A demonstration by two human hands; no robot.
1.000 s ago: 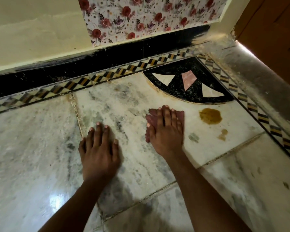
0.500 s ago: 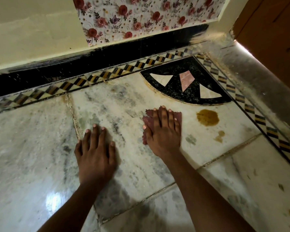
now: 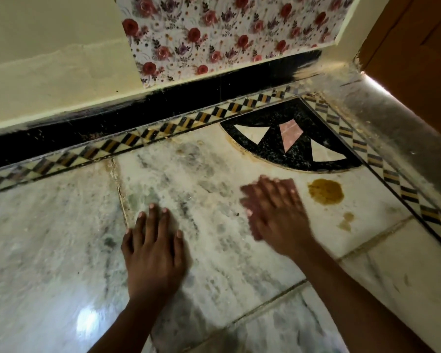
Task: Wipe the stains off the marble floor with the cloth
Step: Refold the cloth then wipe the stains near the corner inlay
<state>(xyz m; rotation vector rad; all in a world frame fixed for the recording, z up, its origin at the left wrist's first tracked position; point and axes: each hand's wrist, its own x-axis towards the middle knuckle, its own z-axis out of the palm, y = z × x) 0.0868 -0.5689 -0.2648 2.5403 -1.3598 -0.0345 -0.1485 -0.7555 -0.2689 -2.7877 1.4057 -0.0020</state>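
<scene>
The marble floor [image 3: 61, 250] looks polished and glossy, grey-veined, with a bright reflection. The skirting [image 3: 163, 108] is glossy black stone. The door [image 3: 418, 59] looks like matt brown wood.

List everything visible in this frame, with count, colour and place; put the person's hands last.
Marble floor: one, white with grey veins, fills the lower frame.
Stains: one large brown right of the right hand, smaller brown ones below it.
Corner inlay: one, black with white and pink pieces, far corner.
Border strip: one, black-and-yellow checks, along the walls.
Floral panel: one, white with red roses, on the wall.
Cloth: one, reddish, blurred, under the right hand.
Left hand: flat on the floor.
Right hand: pressing the cloth, motion-blurred.
</scene>
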